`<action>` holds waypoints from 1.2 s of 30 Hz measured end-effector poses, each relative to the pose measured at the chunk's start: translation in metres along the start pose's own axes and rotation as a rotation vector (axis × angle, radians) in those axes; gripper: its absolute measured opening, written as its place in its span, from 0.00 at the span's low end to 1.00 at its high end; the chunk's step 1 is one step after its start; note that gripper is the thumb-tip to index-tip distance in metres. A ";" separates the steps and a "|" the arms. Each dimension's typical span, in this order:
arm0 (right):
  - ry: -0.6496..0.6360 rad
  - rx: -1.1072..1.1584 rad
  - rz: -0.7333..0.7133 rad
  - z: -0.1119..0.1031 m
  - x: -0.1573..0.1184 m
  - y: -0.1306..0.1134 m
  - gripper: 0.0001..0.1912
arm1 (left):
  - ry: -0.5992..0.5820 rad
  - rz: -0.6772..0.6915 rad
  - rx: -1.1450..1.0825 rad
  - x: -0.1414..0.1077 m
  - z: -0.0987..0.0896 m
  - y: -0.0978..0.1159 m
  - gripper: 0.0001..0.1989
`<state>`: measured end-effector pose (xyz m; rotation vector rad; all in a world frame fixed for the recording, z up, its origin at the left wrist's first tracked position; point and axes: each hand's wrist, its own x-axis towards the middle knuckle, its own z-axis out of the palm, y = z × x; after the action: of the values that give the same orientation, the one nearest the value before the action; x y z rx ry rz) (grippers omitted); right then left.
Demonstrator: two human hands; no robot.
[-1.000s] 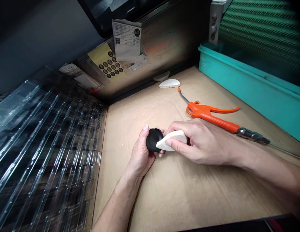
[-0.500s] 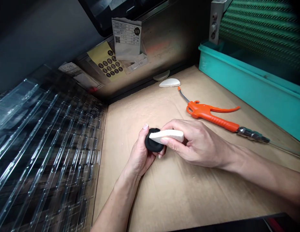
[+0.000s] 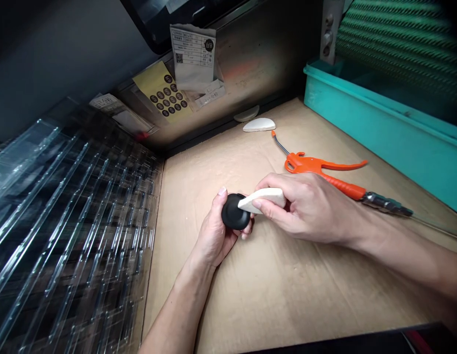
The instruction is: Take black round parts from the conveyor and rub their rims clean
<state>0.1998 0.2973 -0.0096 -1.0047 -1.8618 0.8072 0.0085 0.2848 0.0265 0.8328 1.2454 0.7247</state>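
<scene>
A round black part (image 3: pixel 233 215) with a smooth, dished face is held in my left hand (image 3: pixel 213 231), the thumb along its left edge and the fingers curled beneath. My right hand (image 3: pixel 305 209) pinches a flat white felt-like pad (image 3: pixel 267 197) between thumb and fingers. The pad's narrow tip is at the upper right of the black part's face; whether it presses there I cannot tell. Beyond my right hand lies an orange air blow gun (image 3: pixel 309 164), its hose running off to the right.
Two more pads, one white (image 3: pixel 259 125) and one greyer (image 3: pixel 246 114), lie at the back edge of the cardboard surface (image 3: pixel 199 167). Stacked clear plastic trays (image 3: pixel 73 231) stand left. A teal bin (image 3: pixel 376 113) is at right. Labels and a yellow sticker sheet (image 3: pixel 162 93) hang behind.
My right hand and the pad have moved slightly up and right, uncovering more of the black part's face. My left hand stays nearly in place.
</scene>
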 end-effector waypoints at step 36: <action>0.255 0.102 0.005 0.027 -0.009 -0.017 0.12 | 0.009 0.012 -0.173 0.001 0.000 -0.005 0.34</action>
<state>0.1732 0.2777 -0.0106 -0.9985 -1.5865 0.7322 0.0084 0.2835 0.0214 0.6959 1.1683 0.8341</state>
